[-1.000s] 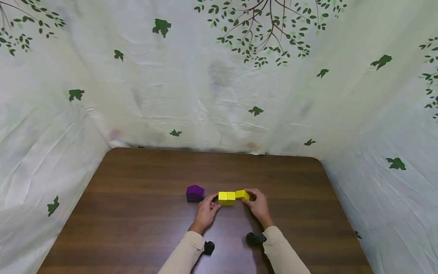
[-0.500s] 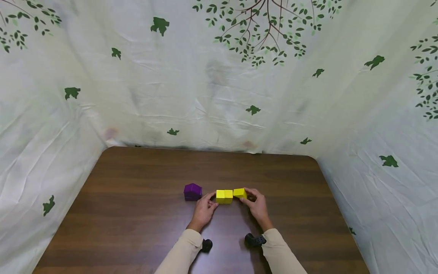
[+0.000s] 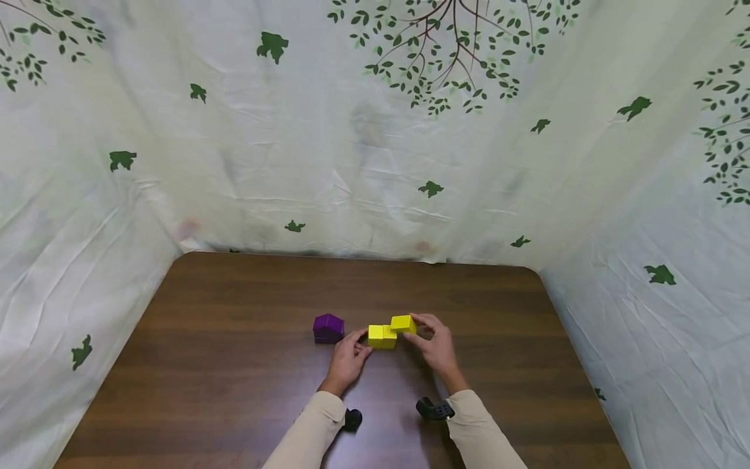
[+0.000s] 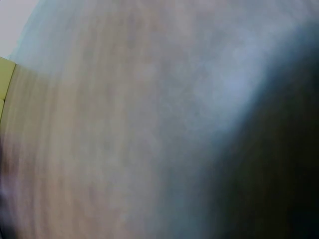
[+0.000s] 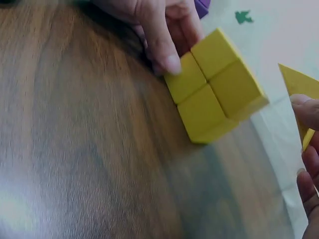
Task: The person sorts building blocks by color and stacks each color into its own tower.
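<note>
Several yellow cube blocks (image 3: 382, 339) stand together on the brown table, two wide and two high in the right wrist view. My left hand (image 3: 344, 365) grips them at their left side, its thumb (image 5: 172, 63) against the front of one cube. My right hand (image 3: 436, 345) pinches another yellow block (image 3: 402, 323) between thumb and fingers, raised at the upper right of the group. In the right wrist view this held block (image 5: 302, 82) has a pointed, wedge-like corner. The left wrist view is blurred, with only a yellow edge (image 4: 6, 77) at its left.
A purple block shape (image 3: 329, 328) with a peaked top stands left of the left hand. The wooden table (image 3: 234, 391) ends at a pale cloth backdrop (image 3: 328, 163) printed with leaves. Black wrist devices (image 3: 433, 409) sit at both cuffs.
My right hand has lifted its yellow block and moved it left, from beside the group to above its right end. The left hand keeps its place at the cubes.
</note>
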Motion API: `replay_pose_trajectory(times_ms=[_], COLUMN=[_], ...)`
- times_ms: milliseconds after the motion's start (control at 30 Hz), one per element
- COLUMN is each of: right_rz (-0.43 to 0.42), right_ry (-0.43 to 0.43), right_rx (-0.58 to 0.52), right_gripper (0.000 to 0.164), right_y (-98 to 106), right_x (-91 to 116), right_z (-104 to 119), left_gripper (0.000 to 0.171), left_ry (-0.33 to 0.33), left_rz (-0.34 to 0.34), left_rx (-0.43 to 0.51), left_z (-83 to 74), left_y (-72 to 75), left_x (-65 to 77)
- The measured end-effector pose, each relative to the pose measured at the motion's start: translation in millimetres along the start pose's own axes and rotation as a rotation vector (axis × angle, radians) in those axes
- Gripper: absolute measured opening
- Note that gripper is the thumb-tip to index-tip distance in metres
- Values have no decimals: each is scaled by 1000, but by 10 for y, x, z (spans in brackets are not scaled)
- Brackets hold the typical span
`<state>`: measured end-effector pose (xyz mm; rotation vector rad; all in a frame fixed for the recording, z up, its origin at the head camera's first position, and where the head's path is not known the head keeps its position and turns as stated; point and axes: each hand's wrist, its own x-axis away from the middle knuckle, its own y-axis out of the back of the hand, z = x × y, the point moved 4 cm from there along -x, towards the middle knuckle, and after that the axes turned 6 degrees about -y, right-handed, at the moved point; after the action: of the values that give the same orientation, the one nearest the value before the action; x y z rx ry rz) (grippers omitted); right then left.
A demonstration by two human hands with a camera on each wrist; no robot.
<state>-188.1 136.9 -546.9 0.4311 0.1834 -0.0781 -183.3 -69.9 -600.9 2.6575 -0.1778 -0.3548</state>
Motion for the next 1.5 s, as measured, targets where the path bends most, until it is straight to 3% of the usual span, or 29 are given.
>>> replay_pose_trajectory(times_ms=[200, 500, 700, 1500], right_rz=[66, 101, 142, 151], right_ry=[81, 160, 141, 91], right_rx=[24, 81, 96, 110], right_gripper=[39, 38, 37, 39], right_y=[-125, -265, -323, -357], right_x=[-34, -41, -43, -14], right_z=[109, 171, 152, 134], left_gripper=[41, 39, 38, 40], left_ry=[-12, -31, -39, -46], left_rz=[-9, -17, -19, -17], left_rx=[4, -8, -11, -8], left_z=[9, 16, 6, -11], left_y=[5, -10, -14, -6], left_x=[-4, -4, 2, 22])
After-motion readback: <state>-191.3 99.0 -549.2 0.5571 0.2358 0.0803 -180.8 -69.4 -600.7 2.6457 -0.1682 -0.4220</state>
